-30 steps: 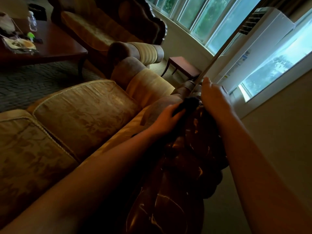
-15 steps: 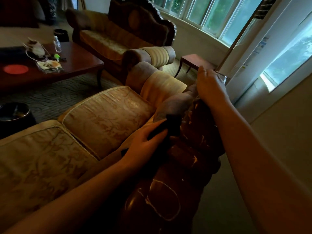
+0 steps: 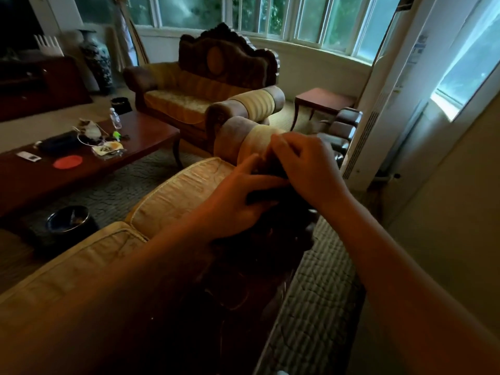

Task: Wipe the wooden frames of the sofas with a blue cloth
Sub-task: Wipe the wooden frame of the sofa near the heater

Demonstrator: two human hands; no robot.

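Fingers of both hands, left hand (image 3: pixel 238 204) and right hand (image 3: pixel 308 171), curl around the dark cloth (image 3: pixel 266 197) above the sofa's wooden frame (image 3: pixel 259 255). A black bowl (image 3: pixel 67 219) sits on the carpet; its contents are unclear.

Your dark, bunched cloth (image 3: pixel 266 197) sits atop the near sofa's dark carved wooden frame (image 3: pixel 259 255), mostly hidden in shadow.

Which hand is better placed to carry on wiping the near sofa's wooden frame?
Left, probably: the left hand grips the dark cloth over the wooden frame; the right hand pinches only its far end.
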